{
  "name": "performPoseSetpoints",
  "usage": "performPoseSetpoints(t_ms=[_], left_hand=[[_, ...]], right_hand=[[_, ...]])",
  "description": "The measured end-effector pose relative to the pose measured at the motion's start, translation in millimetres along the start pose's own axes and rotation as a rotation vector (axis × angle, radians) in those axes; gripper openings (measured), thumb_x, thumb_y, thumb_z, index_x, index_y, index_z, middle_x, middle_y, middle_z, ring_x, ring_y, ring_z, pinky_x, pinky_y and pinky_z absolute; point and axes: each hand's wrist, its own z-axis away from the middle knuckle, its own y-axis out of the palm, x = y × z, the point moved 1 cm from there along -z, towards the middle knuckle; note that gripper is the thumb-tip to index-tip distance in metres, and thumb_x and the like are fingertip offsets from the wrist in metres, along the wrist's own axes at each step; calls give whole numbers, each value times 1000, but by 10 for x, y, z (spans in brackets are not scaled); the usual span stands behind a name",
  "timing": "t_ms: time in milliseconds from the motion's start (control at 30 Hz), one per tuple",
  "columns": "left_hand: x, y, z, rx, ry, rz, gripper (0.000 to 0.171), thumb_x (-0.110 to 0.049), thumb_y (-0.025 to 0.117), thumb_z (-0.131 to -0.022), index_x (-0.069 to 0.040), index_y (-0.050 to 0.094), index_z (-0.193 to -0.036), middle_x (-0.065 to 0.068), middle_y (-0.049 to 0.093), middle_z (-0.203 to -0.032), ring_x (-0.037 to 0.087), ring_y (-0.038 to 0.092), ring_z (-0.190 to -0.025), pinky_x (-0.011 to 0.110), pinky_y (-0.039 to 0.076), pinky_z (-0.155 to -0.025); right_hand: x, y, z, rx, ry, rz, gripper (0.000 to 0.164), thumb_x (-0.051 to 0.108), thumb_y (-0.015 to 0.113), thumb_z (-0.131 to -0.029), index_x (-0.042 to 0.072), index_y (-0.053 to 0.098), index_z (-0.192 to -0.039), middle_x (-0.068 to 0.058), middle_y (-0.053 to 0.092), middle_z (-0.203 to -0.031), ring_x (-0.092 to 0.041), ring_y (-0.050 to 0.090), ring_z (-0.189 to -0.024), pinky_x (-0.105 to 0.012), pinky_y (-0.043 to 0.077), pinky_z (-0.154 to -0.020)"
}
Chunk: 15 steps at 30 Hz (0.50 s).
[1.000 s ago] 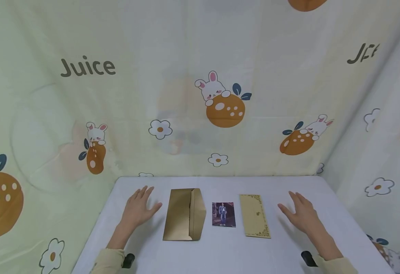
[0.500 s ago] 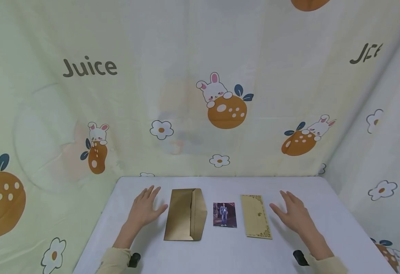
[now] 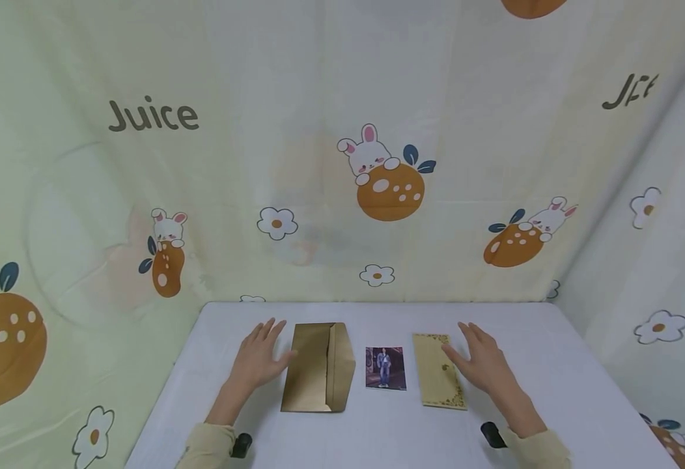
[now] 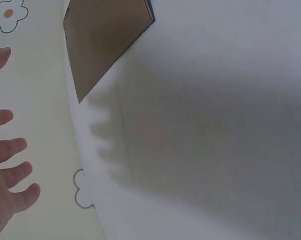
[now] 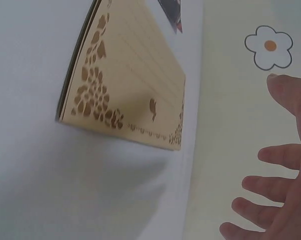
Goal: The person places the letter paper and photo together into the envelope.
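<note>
Gold envelope lies flat on the white-covered table in the head view, its pointed flap extended toward the photo, which shows a standing figure. Beyond the photo, well apart from the envelope, lies the yellow card with its ornate border. The person's left hand is spread wide, thumb at the envelope's outer edge; the right hand is likewise spread, thumb overlapping the card from this angle. Whether either thumb touches is unclear. Behind hangs a printed curtain.

From the left wrist, part of the envelope shows near spread, empty fingers, which cast a shadow on the table.

From the right wrist, the card's layered edge and brown pattern appear, the photo's corner beyond, and the parted fingers grip nothing.
</note>
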Motion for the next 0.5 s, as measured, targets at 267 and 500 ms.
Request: performPoseSetpoints(t_ms=[267,500], left_hand=[[-98,104,-16,38,-18,17,75,-55,62,-93,-14,42,-152,19,39,-158,46,35,-145,64,32,-113],[-195,151,-14,35,15,20,74,-55,62,-93,-14,44,-151,20,41,-157,47,38,-143,64,34,-112]], right_hand=[[163,99,-87,8,-36,-46,83,60,52,-98,-1,35,-153,-34,31,-156,-57,30,-140,-75,30,-106],[330,234,-129,13,-70,-57,82,57,54,-98,0,36,-153,-33,32,-157,-56,32,-141,-73,30,-108]])
